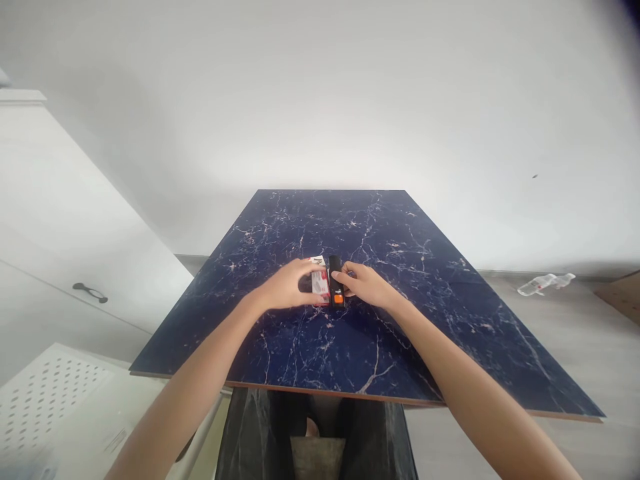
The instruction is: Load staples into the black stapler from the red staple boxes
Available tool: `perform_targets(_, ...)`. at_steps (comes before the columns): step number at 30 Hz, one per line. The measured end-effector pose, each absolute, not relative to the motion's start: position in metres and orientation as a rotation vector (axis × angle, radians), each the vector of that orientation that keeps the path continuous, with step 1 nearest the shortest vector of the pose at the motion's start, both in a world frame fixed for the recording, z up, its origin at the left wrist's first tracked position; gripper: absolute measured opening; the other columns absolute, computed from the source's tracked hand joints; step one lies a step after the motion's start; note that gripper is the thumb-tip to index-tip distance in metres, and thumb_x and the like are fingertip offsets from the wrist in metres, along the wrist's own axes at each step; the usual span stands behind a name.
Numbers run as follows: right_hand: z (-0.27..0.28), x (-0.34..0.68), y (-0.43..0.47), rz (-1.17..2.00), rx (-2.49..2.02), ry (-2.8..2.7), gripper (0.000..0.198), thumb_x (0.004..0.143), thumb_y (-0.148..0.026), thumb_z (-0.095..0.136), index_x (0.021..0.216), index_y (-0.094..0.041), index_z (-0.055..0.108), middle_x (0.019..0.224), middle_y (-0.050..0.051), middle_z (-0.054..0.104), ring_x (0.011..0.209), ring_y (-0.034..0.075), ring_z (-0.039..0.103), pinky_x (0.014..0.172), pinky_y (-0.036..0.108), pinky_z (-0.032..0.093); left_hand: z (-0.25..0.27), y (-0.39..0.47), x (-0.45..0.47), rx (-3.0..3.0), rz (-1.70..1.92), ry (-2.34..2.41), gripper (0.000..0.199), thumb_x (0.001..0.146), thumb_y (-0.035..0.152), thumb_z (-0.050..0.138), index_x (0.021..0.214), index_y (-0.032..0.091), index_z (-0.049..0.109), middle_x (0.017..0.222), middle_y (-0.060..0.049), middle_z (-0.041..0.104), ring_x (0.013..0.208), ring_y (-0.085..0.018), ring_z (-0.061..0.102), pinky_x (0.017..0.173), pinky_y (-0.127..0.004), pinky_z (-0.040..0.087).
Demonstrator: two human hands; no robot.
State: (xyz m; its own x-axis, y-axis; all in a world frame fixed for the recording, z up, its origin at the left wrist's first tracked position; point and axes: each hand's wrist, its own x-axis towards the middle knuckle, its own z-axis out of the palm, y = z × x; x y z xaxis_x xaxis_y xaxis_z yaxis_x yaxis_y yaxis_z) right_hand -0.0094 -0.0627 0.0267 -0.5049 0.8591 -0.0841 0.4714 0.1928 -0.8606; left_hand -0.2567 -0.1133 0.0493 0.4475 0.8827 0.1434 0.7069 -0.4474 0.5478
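Note:
A small red-and-white box [321,285] rests at the middle of the blue marbled table [320,353]. My left hand [286,285] is curved round it from the left, with the thumb at its near end and the fingers at its far end. Right beside the box lies a slim black object with an orange patch [338,299] at its near end; its kind I cannot make out. My right hand [364,283] grips this black object from the right, thumb on top and the other fingers curled at its side.
A white cabinet [60,220] with a dark handle [90,292] stands on the left. Below it is a white perforated panel [55,393]. Clear plastic bottles [545,284] lie on the floor at right, near a brown cardboard piece [623,297]. A pale wall [330,93] rises behind the table.

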Motion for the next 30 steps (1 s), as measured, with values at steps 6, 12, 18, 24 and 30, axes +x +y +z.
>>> perform_targets(6,0.028,-0.008,-0.063,1.228,-1.236,-2.075,0.038,0.093,-0.058,0.055,0.08,-0.022,0.05,0.078,0.001,0.072,0.066,0.017,0.068,0.063,0.027,0.055,0.036,-0.109,-0.253,2.356,0.719,1.387,0.064,0.09,0.059,0.06,0.146,0.03,0.048,0.142,-0.011,0.054,0.13,-0.032,0.048,0.103,-0.049,0.045)
perform_targets(12,0.024,-0.01,-0.062,1.233,-1.236,-2.064,0.039,0.093,-0.058,0.055,0.08,-0.022,0.051,0.078,0.002,0.071,0.066,0.017,0.068,0.064,0.028,0.056,0.017,-0.089,-0.27,2.407,0.679,1.534,0.045,0.104,0.044,0.036,0.141,0.029,0.056,0.151,-0.007,0.049,0.139,-0.03,0.04,0.112,-0.052,0.035)
perform_targets(18,0.028,-0.01,-0.064,1.214,-1.263,-2.05,0.038,0.091,-0.058,0.058,0.08,-0.022,0.053,0.076,0.002,0.07,0.066,0.017,0.068,0.063,0.028,0.056,0.014,-0.081,-0.269,2.349,0.647,1.548,0.042,0.103,0.031,0.036,0.132,0.024,0.065,0.11,-0.008,0.068,0.103,-0.025,0.056,0.097,-0.046,0.046)
perform_targets(24,0.028,-0.012,-0.065,1.241,-1.277,-2.014,0.037,0.09,-0.056,0.061,0.079,-0.022,0.053,0.076,0.002,0.071,0.067,0.018,0.068,0.061,0.029,0.056,0.012,-0.082,-0.265,2.308,0.663,1.45,0.045,0.097,0.025,0.044,0.139,0.028,0.059,0.147,-0.007,0.048,0.134,-0.028,0.043,0.115,-0.051,0.034)
perform_targets(30,0.029,-0.01,-0.065,1.25,-1.24,-2.051,0.039,0.093,-0.057,0.055,0.079,-0.022,0.05,0.078,0.003,0.071,0.066,0.017,0.068,0.062,0.028,0.055,0.032,-0.091,-0.281,2.193,0.393,1.332,0.059,0.093,0.049,0.057,0.15,0.038,0.045,0.161,-0.004,0.035,0.149,-0.036,0.027,0.112,-0.057,0.038)
